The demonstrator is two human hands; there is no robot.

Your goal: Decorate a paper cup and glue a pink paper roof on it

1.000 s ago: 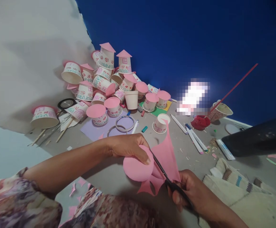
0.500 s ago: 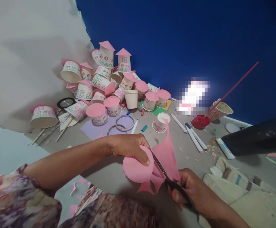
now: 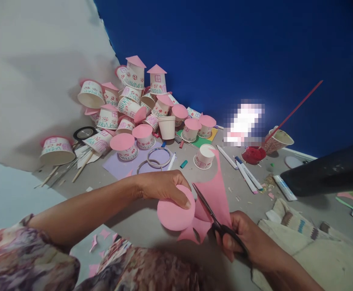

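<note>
My left hand [image 3: 168, 190] pinches a round pink paper disc [image 3: 175, 214], thumb on top. In my right hand [image 3: 239, 238] is a pair of black-handled scissors [image 3: 214, 220], its blades pointing up and left toward the disc's edge. A larger pink paper offcut [image 3: 217, 194] with curved cut edges lies behind the blades, next to my right fingers. Its narrow tip reaches up to a white paper cup [image 3: 204, 157] standing upside down with drawings on its side. More curved pink scrap hangs below the blades.
Decorated cups with pink paper roofs [image 3: 135, 74] are piled at the back left against the walls. Bangles [image 3: 158, 157] lie on purple paper. Markers [image 3: 246, 178], a red pot [image 3: 254, 154] with a stick, a dark cylinder [image 3: 316, 169] and a cloth bag [image 3: 309, 250] are on the right.
The scissors have drawn slightly away from the disc, and a gap now shows between the disc and the blades. The camera view has shifted a little.
</note>
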